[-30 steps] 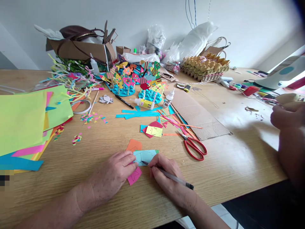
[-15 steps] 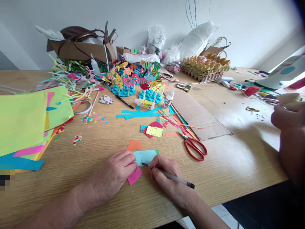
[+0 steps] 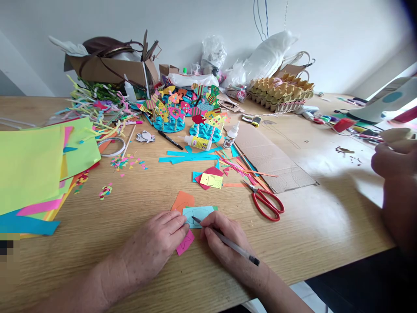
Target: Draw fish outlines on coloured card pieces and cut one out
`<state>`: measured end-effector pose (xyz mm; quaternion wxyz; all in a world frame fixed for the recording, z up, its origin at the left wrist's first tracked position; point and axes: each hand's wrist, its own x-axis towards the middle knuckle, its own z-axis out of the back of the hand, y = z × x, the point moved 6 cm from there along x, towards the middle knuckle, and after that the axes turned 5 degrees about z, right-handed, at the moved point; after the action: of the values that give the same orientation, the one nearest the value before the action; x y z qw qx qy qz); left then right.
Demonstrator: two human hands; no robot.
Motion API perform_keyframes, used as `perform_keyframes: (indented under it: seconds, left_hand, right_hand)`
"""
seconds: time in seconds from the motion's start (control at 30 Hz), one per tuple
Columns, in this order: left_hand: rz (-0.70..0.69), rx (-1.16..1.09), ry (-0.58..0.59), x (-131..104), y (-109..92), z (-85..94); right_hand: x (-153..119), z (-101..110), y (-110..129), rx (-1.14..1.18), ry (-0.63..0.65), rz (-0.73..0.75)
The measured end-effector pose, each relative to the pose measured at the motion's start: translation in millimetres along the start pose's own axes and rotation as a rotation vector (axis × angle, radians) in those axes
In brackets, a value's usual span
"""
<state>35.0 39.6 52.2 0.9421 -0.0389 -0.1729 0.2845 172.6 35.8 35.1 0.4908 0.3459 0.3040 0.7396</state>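
Paper in light blue point(image 3: 205, 211) lies flat between the hands and just ahead of them, its long axis running crosswise from the fingertips of the left hand point(image 3: 165, 232) toward the right hand point(image 3: 226, 251). From where I stand, both hands are right at it: the left hand, palm down with fingers close together, overlaps its left end, the thumb out of my sight; the right hand pinches a pen point(image 3: 236, 247), the tip over the sheet nearer the left hand, the barrel slanting back above the right. Orange paper point(image 3: 183, 200) sits just beyond the left hand's fingers, pink paper point(image 3: 185, 243) on their near side. Scissors point(image 3: 256, 190) rest on the tabletop point(image 3: 150, 191), ahead and rightward of the right hand, apart from it
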Motion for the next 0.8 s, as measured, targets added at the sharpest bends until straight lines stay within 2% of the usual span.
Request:
perform_keyframes:
  seconds: [0.8]
  left_hand:
    - [0.003,0.015,-0.021,-1.1,1.0,-2.8]
  right_hand:
    - [0.9,-1.5,-0.8,-0.018,0.006,0.02]
